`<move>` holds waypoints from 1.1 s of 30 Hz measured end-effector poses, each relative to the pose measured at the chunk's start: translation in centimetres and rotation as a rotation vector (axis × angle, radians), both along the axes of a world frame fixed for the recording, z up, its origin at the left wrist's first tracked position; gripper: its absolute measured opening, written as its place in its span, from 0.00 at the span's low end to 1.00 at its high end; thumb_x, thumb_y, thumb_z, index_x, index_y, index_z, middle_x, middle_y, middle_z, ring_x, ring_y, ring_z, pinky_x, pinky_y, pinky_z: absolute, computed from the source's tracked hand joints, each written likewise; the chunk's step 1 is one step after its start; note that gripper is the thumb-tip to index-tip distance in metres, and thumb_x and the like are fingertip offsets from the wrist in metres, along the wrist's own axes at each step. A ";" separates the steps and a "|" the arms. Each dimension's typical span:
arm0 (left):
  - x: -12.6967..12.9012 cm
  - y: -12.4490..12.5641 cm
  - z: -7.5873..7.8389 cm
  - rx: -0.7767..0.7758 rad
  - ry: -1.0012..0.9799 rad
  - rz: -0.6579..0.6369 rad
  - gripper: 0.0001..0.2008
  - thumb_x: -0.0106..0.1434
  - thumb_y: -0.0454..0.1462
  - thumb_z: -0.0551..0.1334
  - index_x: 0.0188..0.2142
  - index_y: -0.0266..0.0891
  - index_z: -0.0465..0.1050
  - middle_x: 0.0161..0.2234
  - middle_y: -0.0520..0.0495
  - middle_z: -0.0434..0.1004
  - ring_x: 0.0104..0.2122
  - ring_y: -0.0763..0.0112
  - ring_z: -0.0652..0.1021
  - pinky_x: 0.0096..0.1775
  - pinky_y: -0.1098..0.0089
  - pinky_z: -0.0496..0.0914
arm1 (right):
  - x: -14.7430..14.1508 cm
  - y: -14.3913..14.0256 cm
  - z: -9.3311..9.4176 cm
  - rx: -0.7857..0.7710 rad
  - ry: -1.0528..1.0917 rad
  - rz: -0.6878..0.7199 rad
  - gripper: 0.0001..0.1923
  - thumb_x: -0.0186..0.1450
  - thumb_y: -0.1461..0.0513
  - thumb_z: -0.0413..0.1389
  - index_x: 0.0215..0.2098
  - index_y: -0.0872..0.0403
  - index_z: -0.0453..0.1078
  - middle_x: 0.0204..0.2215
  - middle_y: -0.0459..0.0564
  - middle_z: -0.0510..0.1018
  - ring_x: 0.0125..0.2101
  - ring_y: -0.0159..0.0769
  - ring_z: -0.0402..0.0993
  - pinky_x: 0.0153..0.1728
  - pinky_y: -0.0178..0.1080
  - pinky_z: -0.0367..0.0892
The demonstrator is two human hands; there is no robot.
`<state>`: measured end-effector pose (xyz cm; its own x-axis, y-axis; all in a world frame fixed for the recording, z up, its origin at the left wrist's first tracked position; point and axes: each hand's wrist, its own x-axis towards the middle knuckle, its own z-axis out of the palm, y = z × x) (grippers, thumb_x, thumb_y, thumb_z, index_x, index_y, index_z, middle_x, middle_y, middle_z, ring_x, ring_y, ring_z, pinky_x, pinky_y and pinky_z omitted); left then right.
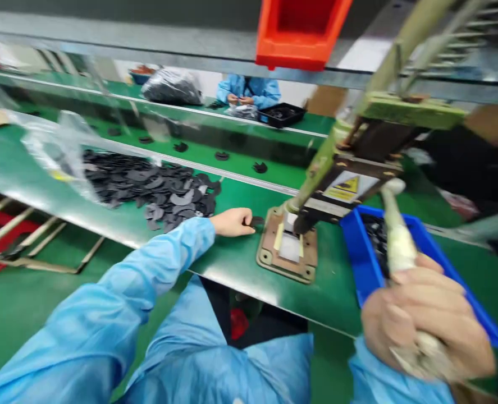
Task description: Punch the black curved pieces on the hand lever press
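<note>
My right hand [429,320] is wrapped round the pale lever handle [396,230] of a green hand press [352,163]. Just left of the press's base plate [269,247], my left hand [234,222] is closed on a thin black curved piece [257,221], pinched at the fingertips. The press head is down close to a small white block [289,247] on the base. Behind my left forearm lies a pile of similar black and grey curved pieces [156,185], spilling from a clear plastic bag [74,143].
A blue bin [362,264] with dark parts stands right of the press. Spaced black pieces [222,156] lie on the green strip behind a metal rail. An orange bin [301,33] hangs overhead. Across the bench a person [249,90] handles something near a black tray [281,114].
</note>
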<state>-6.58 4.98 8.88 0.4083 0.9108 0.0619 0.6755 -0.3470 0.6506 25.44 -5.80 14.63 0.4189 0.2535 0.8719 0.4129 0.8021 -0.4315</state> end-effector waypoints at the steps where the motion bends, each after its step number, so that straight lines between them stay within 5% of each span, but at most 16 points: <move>1: 0.0 0.1 -0.4 -0.062 -0.071 -0.021 0.14 0.63 0.42 0.71 0.29 0.43 0.68 0.21 0.57 0.71 0.22 0.73 0.72 0.25 0.71 0.63 | -0.2 -0.3 0.3 0.001 -0.125 0.010 0.22 0.48 0.49 0.70 0.12 0.46 0.63 0.13 0.44 0.71 0.22 0.43 0.73 0.43 0.66 0.76; 5: 1.6 1.0 -2.1 -0.398 -0.557 0.096 0.18 0.61 0.48 0.74 0.35 0.38 0.72 0.26 0.51 0.79 0.24 0.74 0.76 0.29 0.72 0.70 | -0.8 -1.4 1.1 -0.068 -0.302 0.016 0.13 0.59 0.58 0.63 0.22 0.47 0.64 0.19 0.42 0.72 0.29 0.42 0.75 0.53 0.68 0.75; 10: 5.4 1.1 -1.9 -0.568 -0.750 0.132 0.23 0.55 0.44 0.80 0.38 0.37 0.71 0.26 0.51 0.80 0.22 0.75 0.78 0.29 0.73 0.71 | -1.0 -2.0 1.2 -0.056 -0.324 0.063 0.13 0.62 0.60 0.61 0.24 0.49 0.63 0.21 0.41 0.71 0.32 0.39 0.75 0.56 0.65 0.73; 21: 7.9 2.3 -1.3 -0.710 -0.582 0.060 0.17 0.64 0.43 0.75 0.31 0.37 0.70 0.20 0.49 0.78 0.18 0.75 0.76 0.23 0.75 0.70 | -0.9 -1.9 1.0 -0.075 -0.312 0.094 0.13 0.64 0.60 0.63 0.25 0.49 0.64 0.22 0.41 0.72 0.34 0.39 0.76 0.59 0.63 0.73; 33: 10.5 2.1 0.9 -0.717 -0.312 0.190 0.10 0.71 0.37 0.66 0.33 0.41 0.67 0.16 0.55 0.69 0.15 0.75 0.70 0.20 0.75 0.63 | -1.1 -2.2 1.1 -0.079 -0.288 0.100 0.15 0.66 0.61 0.62 0.25 0.50 0.64 0.23 0.39 0.72 0.35 0.36 0.75 0.60 0.63 0.71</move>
